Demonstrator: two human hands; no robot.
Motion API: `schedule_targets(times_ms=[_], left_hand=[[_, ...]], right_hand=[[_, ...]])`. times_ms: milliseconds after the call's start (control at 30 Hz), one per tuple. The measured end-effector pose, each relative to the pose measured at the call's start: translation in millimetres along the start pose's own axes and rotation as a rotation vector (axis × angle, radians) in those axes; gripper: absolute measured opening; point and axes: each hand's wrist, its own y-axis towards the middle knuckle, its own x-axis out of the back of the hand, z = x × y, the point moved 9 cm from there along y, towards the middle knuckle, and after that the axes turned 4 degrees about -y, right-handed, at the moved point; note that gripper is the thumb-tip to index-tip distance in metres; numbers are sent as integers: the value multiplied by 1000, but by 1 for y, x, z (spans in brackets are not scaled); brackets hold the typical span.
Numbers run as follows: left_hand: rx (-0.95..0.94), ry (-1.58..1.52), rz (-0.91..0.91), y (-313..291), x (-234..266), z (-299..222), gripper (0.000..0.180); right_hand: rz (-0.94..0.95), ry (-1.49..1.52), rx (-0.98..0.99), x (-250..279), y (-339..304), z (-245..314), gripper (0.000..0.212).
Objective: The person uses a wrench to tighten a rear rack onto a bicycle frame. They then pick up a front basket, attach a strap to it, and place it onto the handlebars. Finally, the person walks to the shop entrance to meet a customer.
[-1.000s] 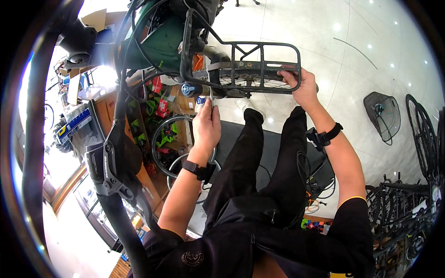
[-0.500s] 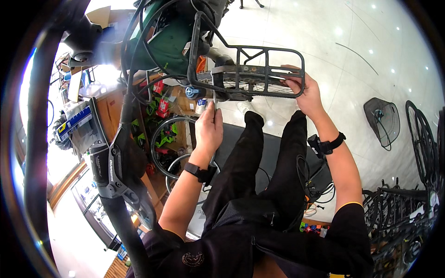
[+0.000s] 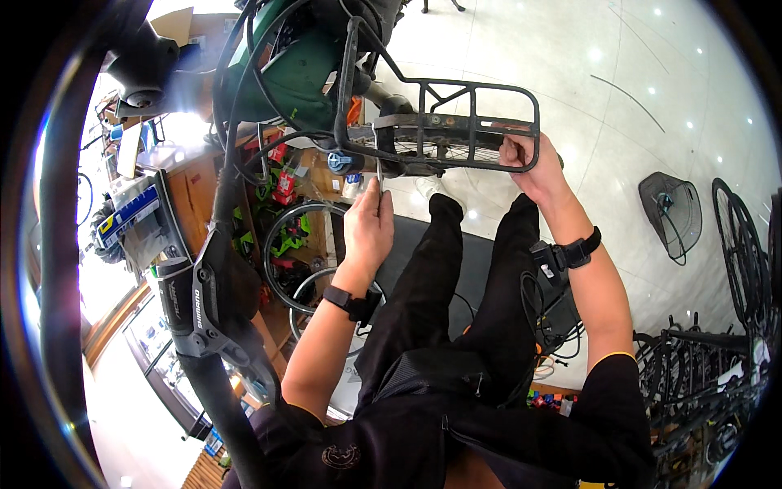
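Note:
A black front rack point(image 3: 474, 84) juts out over a bicycle's front wheel point(image 3: 436, 145), with tyre and spokes showing between its bars. My left hand point(image 3: 368, 231) is closed on a slim silver wrench point(image 3: 380, 169), which stands up beside the rack's inner end and a black strap-like bracket; its far tip is partly hidden. Under the rack's outer end, my right hand point(image 3: 533, 167) closes around the wheel's rim area, the rack's bars crossing in front of its fingers. A blue-capped part point(image 3: 338, 163) sits left of the wrench.
The handlebar with its brake lever point(image 3: 213, 306) and cables rises close on my left, beside a green frame or bag point(image 3: 281, 85). A loose wheel point(image 3: 281, 301) leans by a shelf of parts. Right, a mesh basket point(image 3: 672, 213) stands on the floor near stacked tyres point(image 3: 740, 261).
The rack and wheel have shifted slightly right and up. My right hand has moved a little with them, its fingers more curled. My left hand has barely moved.

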Motion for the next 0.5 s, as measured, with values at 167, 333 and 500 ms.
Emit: schedule_targets(times_ms=[167, 333, 500], left_hand=[[13, -48, -29, -2, 0, 5, 31], [-26, -10, -24, -1, 0, 6, 32], [-30, -24, -35, -2, 1, 6, 32]], right_hand=[[-73, 73, 46, -6, -7, 4, 28], [-63, 9, 164, -22, -15, 11, 32], [-156, -355, 337, -7, -16, 15, 28]])
